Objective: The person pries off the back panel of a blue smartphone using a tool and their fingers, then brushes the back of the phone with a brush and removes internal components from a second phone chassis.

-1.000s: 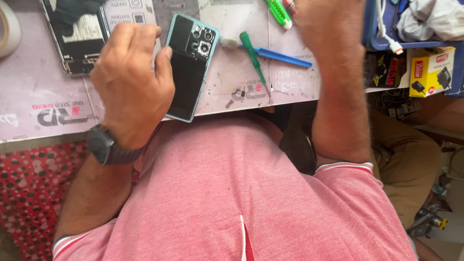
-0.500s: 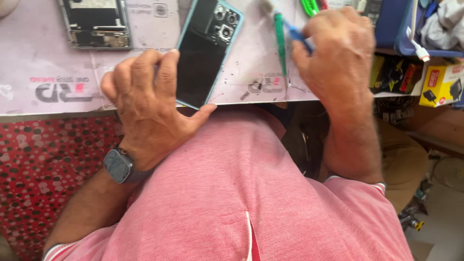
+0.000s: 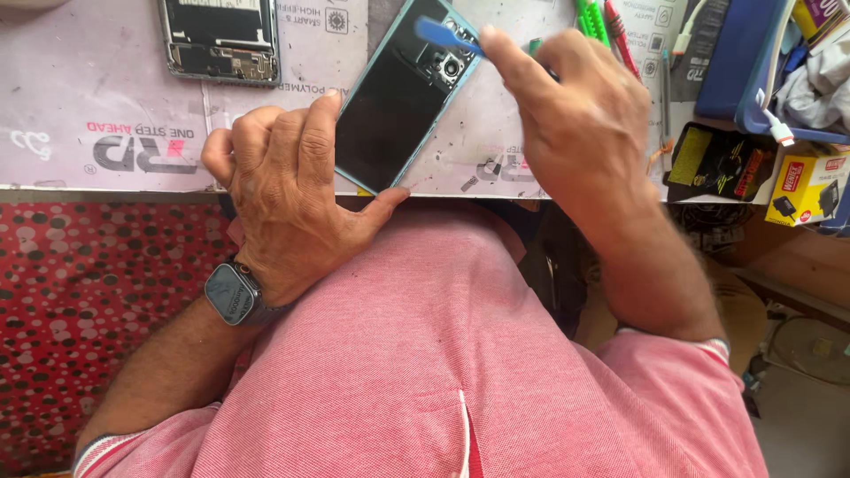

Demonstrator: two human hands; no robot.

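Note:
A teal phone back cover [image 3: 398, 97] with a dark inner face and camera cut-outs lies tilted on the work mat [image 3: 106, 124]. My left hand [image 3: 288, 190] grips its near left edge, thumb under the lower corner. My right hand [image 3: 571, 115] pinches a blue flat pry tool [image 3: 443, 34], whose tip rests over the camera cut-outs near the cover's top. A smartwatch [image 3: 232, 294] sits on my left wrist.
An opened phone body [image 3: 221, 40] with bare circuitry lies at the mat's far left. Green and red tools [image 3: 598, 22] lie beyond my right hand. Blue tray [image 3: 739, 71], white cable, yellow box [image 3: 806, 186] and dark pouch [image 3: 717, 159] crowd the right.
My right hand has lifted the blue pry tool and brought it left onto the cover's camera area. My left hand has kept hold of the cover, which now lies more tilted.

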